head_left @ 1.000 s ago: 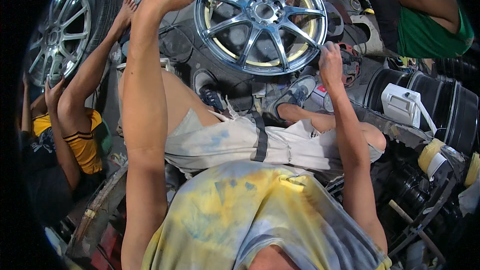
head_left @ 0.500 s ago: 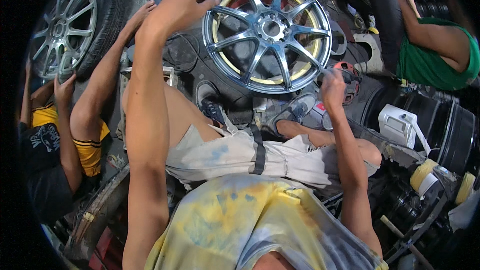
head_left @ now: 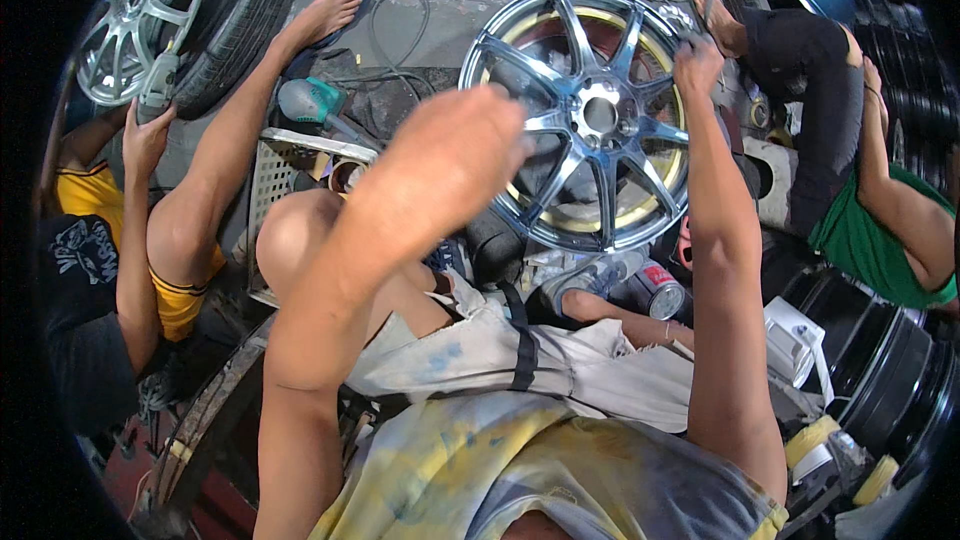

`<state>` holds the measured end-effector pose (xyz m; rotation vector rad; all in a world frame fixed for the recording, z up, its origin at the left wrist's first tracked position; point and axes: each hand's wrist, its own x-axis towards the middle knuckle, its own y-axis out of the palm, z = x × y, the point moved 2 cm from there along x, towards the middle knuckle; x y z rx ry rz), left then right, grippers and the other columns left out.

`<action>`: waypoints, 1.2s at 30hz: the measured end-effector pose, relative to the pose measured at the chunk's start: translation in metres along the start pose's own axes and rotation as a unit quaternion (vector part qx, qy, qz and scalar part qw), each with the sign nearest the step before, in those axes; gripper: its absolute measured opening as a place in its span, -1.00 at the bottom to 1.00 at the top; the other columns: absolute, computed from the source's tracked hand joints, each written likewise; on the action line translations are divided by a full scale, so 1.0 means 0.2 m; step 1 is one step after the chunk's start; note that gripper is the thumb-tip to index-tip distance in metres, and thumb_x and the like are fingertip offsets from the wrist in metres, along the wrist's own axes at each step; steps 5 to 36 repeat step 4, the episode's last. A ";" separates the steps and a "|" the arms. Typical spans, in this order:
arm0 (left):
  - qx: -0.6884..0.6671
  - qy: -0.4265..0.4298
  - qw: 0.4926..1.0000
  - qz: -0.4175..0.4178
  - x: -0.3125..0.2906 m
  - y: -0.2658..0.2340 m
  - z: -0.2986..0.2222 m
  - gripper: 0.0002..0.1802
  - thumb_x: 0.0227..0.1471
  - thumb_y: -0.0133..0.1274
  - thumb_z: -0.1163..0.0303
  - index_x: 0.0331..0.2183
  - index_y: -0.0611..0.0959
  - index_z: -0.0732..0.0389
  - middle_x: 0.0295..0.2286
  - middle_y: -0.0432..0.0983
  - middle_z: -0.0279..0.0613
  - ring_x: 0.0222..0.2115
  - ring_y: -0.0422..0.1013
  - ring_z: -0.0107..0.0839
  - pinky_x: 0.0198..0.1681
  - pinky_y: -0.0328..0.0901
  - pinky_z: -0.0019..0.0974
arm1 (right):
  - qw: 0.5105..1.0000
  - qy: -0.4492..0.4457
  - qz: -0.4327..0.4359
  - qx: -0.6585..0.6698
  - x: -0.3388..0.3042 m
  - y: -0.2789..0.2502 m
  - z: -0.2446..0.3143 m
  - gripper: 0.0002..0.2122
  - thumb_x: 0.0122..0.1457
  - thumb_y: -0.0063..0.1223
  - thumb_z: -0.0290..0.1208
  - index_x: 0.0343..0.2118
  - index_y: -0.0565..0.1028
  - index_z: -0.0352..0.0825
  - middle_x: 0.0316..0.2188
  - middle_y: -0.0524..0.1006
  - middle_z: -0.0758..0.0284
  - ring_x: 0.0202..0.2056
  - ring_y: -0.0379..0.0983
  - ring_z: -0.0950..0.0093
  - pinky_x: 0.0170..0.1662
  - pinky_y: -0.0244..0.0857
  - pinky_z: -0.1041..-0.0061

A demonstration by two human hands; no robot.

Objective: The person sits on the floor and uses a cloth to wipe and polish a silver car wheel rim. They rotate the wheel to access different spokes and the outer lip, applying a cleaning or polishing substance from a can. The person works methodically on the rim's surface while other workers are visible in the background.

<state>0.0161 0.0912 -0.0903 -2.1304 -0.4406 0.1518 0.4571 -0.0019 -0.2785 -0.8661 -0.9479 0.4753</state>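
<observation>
A shiny multi-spoke alloy wheel [head_left: 605,165] stands in front of me, its silver face toward me and a yellowish band showing behind the spokes. My left hand [head_left: 450,155] is over its left edge, curled but smeared by motion. Whether it grips the rim or holds something is unclear. At the wheel's upper right edge, my right hand [head_left: 697,75] is closed. A small dark piece shows at its fingertips, too small to name.
At left, a person's hand holds a grey-green power tool [head_left: 157,85] against another spoked wheel [head_left: 140,0] beside a tire [head_left: 235,30]. A teal-and-grey tool [head_left: 308,100] lies near a perforated crate [head_left: 275,180]. A can [head_left: 655,292] stands by my foot; black rims [head_left: 870,330] line the right.
My left hand has come down and right across the wheel's left side. My right hand has gone up to the upper right rim. The view has shifted, and the wheel appears lower and farther right.
</observation>
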 end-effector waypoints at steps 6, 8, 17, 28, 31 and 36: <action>-0.013 -0.022 0.994 0.110 0.04 0.04 -0.07 -0.77 0.13 0.21 0.33 -0.27 0.69 0.31 -0.28 0.55 0.09 -0.18 0.52 0.08 -0.06 0.42 0.02 | 0.992 -0.107 0.031 0.054 0.23 0.35 0.35 -0.76 0.04 0.17 -0.36 -0.25 0.70 -0.34 -0.28 0.62 0.06 -0.23 0.59 0.07 -0.08 0.42 0.17; -0.013 -0.022 0.994 0.110 0.04 0.04 -0.07 -0.77 0.13 0.21 0.33 -0.27 0.69 0.31 -0.28 0.55 0.09 -0.18 0.52 0.08 -0.06 0.42 0.02 | 0.992 -0.107 0.031 0.054 0.23 0.35 0.35 -0.76 0.04 0.17 -0.36 -0.25 0.70 -0.34 -0.28 0.62 0.06 -0.23 0.59 0.07 -0.08 0.42 0.17; -0.013 -0.022 0.994 0.110 0.04 0.04 -0.07 -0.77 0.13 0.21 0.33 -0.27 0.69 0.31 -0.28 0.55 0.09 -0.18 0.52 0.08 -0.06 0.42 0.02 | 0.992 -0.107 0.031 0.054 0.23 0.35 0.35 -0.76 0.04 0.17 -0.36 -0.25 0.70 -0.34 -0.28 0.62 0.06 -0.23 0.59 0.07 -0.08 0.42 0.17; -0.013 -0.022 0.994 0.110 0.04 0.04 -0.07 -0.77 0.13 0.21 0.33 -0.27 0.69 0.31 -0.28 0.55 0.09 -0.18 0.52 0.08 -0.06 0.42 0.02 | 0.992 -0.107 0.031 0.054 0.23 0.35 0.35 -0.76 0.04 0.17 -0.36 -0.25 0.70 -0.34 -0.28 0.62 0.06 -0.23 0.59 0.07 -0.08 0.42 0.17; -0.013 -0.022 0.994 0.110 0.04 0.04 -0.07 -0.77 0.13 0.21 0.33 -0.27 0.69 0.31 -0.28 0.55 0.09 -0.18 0.52 0.08 -0.06 0.42 0.02 | 0.992 -0.107 0.031 0.054 0.23 0.35 0.35 -0.76 0.04 0.17 -0.36 -0.25 0.70 -0.34 -0.28 0.62 0.06 -0.23 0.59 0.07 -0.08 0.42 0.17; -0.013 -0.022 0.994 0.110 0.04 0.04 -0.07 -0.77 0.13 0.21 0.33 -0.27 0.69 0.31 -0.28 0.55 0.09 -0.18 0.52 0.08 -0.06 0.42 0.02 | 0.992 -0.107 0.031 0.054 0.23 0.35 0.35 -0.76 0.04 0.17 -0.36 -0.25 0.70 -0.34 -0.28 0.62 0.06 -0.23 0.59 0.07 -0.08 0.42 0.17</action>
